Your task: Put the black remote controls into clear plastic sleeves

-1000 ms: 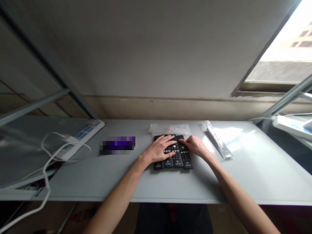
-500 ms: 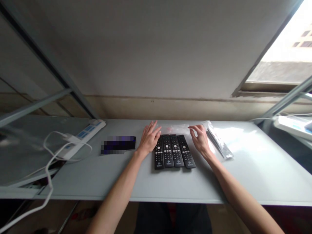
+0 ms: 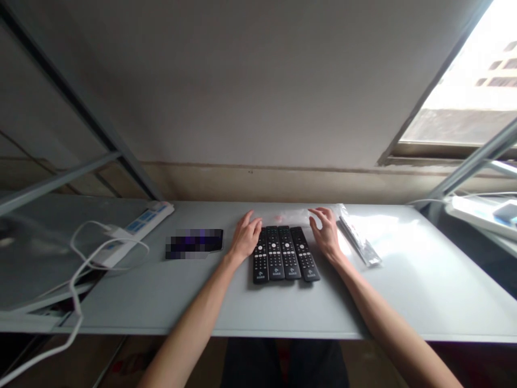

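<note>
Several black remote controls lie side by side on the grey table. My left hand rests at the upper left corner of the row, its fingers curled down onto the edge of a clear plastic bag behind the remotes. My right hand sits at the upper right corner, fingers bent and touching the bag's right end. Whether either hand pinches the bag is unclear.
A second clear bag holding a dark remote lies to the right. A blurred dark flat object sits left of my left hand. A white power strip with cables occupies the left end. A metal shelf frame stands at the right.
Both hands lifted off the remotes and moved back to the plastic bag behind them. Between half a second ago and now the fingers curled down onto the bag.
</note>
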A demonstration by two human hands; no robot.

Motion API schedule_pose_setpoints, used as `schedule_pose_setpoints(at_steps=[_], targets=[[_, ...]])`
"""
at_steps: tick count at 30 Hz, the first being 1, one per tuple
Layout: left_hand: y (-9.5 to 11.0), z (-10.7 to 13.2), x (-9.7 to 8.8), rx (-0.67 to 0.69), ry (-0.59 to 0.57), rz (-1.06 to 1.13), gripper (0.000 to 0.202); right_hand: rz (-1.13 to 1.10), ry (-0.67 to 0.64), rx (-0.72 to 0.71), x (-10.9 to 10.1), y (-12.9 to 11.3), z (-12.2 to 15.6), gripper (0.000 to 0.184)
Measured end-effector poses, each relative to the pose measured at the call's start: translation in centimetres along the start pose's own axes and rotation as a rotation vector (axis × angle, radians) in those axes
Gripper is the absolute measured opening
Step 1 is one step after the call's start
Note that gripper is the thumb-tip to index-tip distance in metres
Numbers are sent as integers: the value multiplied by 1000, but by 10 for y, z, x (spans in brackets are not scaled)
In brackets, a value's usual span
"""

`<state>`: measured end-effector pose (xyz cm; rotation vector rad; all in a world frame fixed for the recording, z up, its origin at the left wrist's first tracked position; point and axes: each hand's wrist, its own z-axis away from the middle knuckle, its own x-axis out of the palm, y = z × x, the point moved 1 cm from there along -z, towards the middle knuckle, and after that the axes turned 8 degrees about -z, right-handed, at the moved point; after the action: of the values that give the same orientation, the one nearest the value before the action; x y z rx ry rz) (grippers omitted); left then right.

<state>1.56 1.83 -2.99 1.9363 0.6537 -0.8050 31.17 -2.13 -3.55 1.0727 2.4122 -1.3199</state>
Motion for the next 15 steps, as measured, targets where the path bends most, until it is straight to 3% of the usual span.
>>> schedule_pose_setpoints(at_steps=[3,6,10,15], targets=[[4,1,-2,8,-2,-24,33,-8,-144,-39,5,-2,0,36],[8,2,-2,7,-36,-48,31,-3,-279,23,10,4,1,43],[12,3,-3,-19,-71,-100,31,-4,-284,75,13,16,0,48],[12,4,-2,-60,-8,-153,31,-13,-242,149,12,21,-2,48]])
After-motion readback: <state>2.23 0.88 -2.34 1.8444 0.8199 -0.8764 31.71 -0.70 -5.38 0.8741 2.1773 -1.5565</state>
